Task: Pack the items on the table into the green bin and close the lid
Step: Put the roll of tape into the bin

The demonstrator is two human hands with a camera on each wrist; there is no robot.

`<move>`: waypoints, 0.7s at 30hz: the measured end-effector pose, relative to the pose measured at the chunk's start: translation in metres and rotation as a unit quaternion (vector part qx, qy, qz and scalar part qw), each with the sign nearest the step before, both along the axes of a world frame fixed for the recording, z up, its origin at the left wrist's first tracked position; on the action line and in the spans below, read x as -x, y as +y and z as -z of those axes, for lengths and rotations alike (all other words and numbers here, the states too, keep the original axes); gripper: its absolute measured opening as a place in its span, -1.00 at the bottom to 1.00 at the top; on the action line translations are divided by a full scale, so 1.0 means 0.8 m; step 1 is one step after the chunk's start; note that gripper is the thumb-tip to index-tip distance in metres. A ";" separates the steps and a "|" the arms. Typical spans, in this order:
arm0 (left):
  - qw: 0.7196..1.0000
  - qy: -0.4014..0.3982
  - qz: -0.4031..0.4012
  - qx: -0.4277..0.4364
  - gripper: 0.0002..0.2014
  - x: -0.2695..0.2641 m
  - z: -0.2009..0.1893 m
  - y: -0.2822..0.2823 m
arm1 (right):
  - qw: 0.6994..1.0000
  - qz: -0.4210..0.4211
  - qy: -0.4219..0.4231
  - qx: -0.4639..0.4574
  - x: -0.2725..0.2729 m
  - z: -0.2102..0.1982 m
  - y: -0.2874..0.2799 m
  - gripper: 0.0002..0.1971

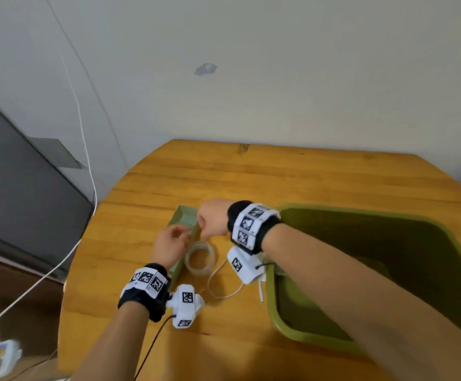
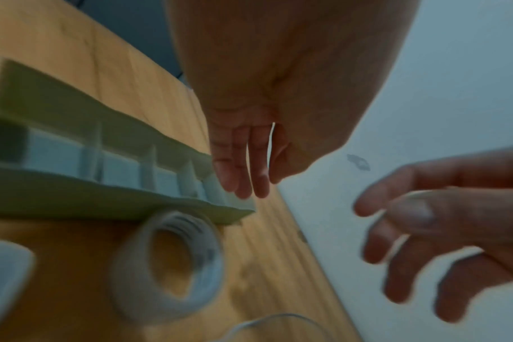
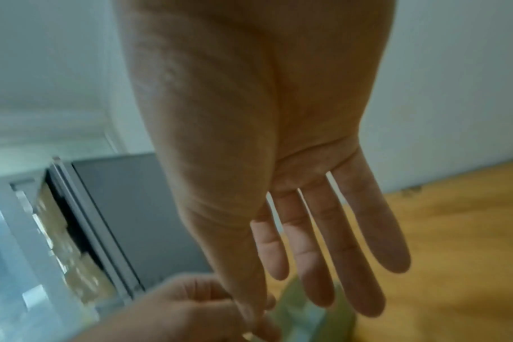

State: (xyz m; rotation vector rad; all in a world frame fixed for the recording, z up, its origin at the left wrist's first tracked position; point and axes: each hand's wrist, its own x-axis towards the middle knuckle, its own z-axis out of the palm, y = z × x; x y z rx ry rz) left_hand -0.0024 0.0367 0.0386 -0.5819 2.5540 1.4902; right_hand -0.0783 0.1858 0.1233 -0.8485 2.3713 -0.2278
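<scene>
A pale green compartment tray [image 1: 184, 217] lies on the wooden table [image 1: 279, 177], left of the open green bin [image 1: 375, 243]. Against the tray's near side lies a clear tape roll [image 1: 196, 270], and a white cable [image 1: 209, 281] loops beside it. My left hand [image 1: 171, 243] hovers over the tray's middle, its fingers [image 2: 243, 171] relaxed and holding nothing. My right hand [image 1: 210, 218] reaches across over the tray's far part, fingers [image 3: 322, 254] straight and spread, empty. In the left wrist view the tray [image 2: 73, 150] and tape roll [image 2: 167, 261] sit just below the hand.
The bin takes up the table's right front; something pale lies on its floor, too dim to identify. A dark cabinet [image 1: 17, 188] stands left of the table, with a white cord [image 1: 86, 160] hanging down the wall. Bare tabletop stretches behind the tray.
</scene>
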 end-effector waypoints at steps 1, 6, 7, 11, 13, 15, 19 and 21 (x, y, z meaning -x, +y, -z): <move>0.999 -0.020 0.024 0.022 -0.89 -0.009 0.008 -0.011 | 0.999 -0.015 -0.011 -0.034 -0.003 0.026 -0.019 -0.68; 0.993 -0.058 0.084 0.060 -0.89 -0.039 0.047 -0.044 | 0.993 0.079 -0.010 -0.091 -0.029 0.141 -0.058 -0.47; 0.993 -0.064 0.080 0.050 -0.88 -0.041 0.053 -0.050 | 0.991 0.091 0.004 -0.095 -0.035 0.154 -0.063 -0.32; 0.995 -0.062 0.078 0.018 -0.85 -0.045 0.056 -0.060 | 0.985 0.110 0.073 -0.108 -0.052 0.177 -0.077 -0.07; 0.996 -0.057 0.072 0.002 -0.80 -0.042 0.055 -0.064 | 0.985 0.107 0.059 -0.125 -0.052 0.176 -0.086 -0.06; 0.997 -0.048 0.067 -0.003 -0.81 -0.036 0.054 -0.067 | 0.985 0.096 0.047 -0.138 -0.050 0.159 -0.091 -0.04; 0.998 -0.026 0.036 -0.041 -0.82 -0.018 0.047 -0.064 | 0.992 0.084 0.030 -0.087 -0.025 0.071 -0.078 -0.22; 0.997 -0.005 0.006 -0.072 -0.82 -0.009 0.037 -0.054 | 0.994 0.092 0.022 -0.056 -0.007 0.017 -0.060 -0.30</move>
